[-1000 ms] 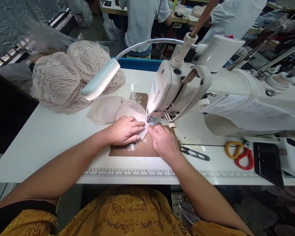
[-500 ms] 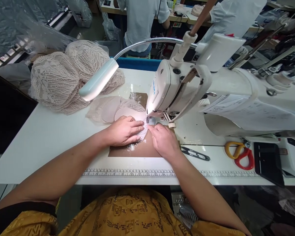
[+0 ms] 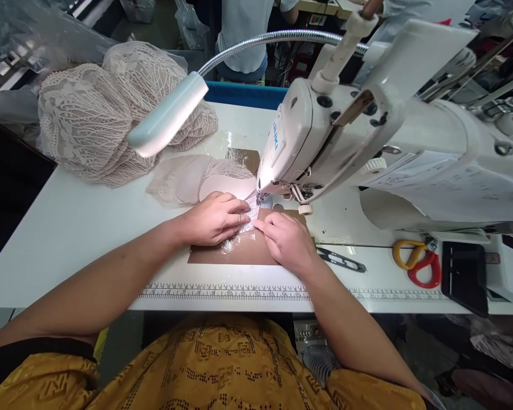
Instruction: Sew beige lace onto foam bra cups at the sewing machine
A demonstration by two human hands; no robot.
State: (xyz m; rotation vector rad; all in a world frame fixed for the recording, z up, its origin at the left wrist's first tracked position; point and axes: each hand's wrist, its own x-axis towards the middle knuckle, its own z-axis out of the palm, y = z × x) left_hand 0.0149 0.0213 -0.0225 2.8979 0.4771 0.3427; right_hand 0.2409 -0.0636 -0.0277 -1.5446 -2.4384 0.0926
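Observation:
Under the needle end of the white sewing machine [image 3: 299,142] lies a pale lace piece [image 3: 251,209] with a smooth light cup-shaped part [image 3: 220,185]. My left hand [image 3: 216,219] is on this lace, its fingers bent and pressed together, holding it down left of the presser foot. From the right, my right hand [image 3: 287,239] is closed, with its index fingertip at the lace's near edge; its thumb is mostly hidden. Both hands are over a brown taped sheet [image 3: 226,255] on the machine bed. Sheer fabric [image 3: 166,181] trails away to the left.
A heap of gathered lace [image 3: 89,119] sits back left, below a lamp [image 3: 169,114] on a flexible arm. Thread snips [image 3: 341,259], scissors [image 3: 423,263] and a black tray-like object [image 3: 465,276] lie right. A ruler strip [image 3: 226,292] runs along the front edge. People sit beyond.
The camera view has shifted slightly, so the machine looks larger and the table sits higher. Both hands stay on the lace by the needle, and the lace has turned a little.

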